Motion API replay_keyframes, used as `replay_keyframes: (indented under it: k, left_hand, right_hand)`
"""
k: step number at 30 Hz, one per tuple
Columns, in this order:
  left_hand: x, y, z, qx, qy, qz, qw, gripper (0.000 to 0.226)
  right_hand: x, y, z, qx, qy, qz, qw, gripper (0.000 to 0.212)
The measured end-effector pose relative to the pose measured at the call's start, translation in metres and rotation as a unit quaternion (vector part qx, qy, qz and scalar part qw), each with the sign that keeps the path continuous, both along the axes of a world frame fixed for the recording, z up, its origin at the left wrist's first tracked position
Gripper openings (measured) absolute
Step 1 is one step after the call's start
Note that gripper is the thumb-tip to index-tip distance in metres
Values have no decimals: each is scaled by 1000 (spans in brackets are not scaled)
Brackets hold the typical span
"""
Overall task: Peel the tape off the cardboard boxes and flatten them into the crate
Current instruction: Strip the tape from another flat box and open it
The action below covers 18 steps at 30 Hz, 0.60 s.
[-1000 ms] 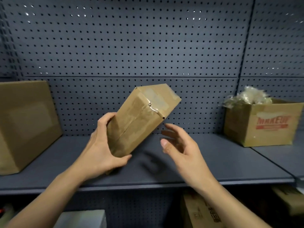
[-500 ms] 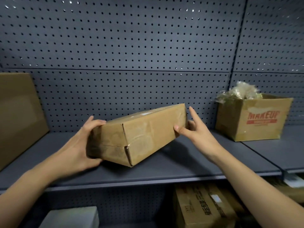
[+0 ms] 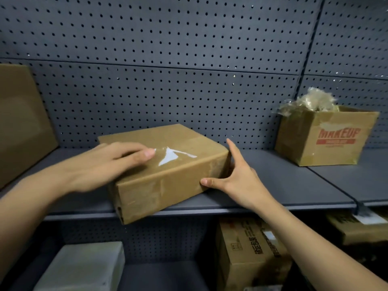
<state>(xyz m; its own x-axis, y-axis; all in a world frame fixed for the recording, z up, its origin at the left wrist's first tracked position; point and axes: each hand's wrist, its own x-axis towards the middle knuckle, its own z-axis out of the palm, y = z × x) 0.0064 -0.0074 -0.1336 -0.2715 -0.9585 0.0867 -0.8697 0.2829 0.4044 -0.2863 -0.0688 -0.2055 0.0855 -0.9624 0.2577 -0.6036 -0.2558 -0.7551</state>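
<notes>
On shelf (image 3: pixel 273 185), box (image 3: pixel 168 185): left grip (image 3: pixel 109 162) open, flat atop; right grip (image 3: pixel 237 177) open, splayed against side.

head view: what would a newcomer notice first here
The cardboard box at the front edge of the shelf, tape glinting on top. The left hand lies flat on it, the right hand braces its right corner. Far right sits a MAKEUP box stuffed with crumpled clear film.

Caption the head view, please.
Left hand rests atop taped brown cardboard box on grey metal shelf; right hand braces its side.
</notes>
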Motion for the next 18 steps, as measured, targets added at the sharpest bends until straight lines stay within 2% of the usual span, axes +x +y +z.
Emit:
replay_keyframes:
  k: [3,6,10,15,18]
  left_hand:
    - [-14,1,4,21,-61,42,997,101]
    - [-32,-10,2,30,-136,61,988,118]
    - [-47,-22,-6,-13,-171,62,983,113]
    - [-58,-32,-21,-110,-237,104,960,88]
    - [-55,-32,-25,-136,-236,112,956,86]
  right_hand:
    - [6,7,-1,-4,26,-20,999,109]
    - [11,12,-2,-29,53,-33,998,103]
    - [19,16,-7,-75,78,-51,993,105]
    - [19,20,-12,-140,122,-87,979,98]
    - [16,16,-11,-159,95,-87,979,89]
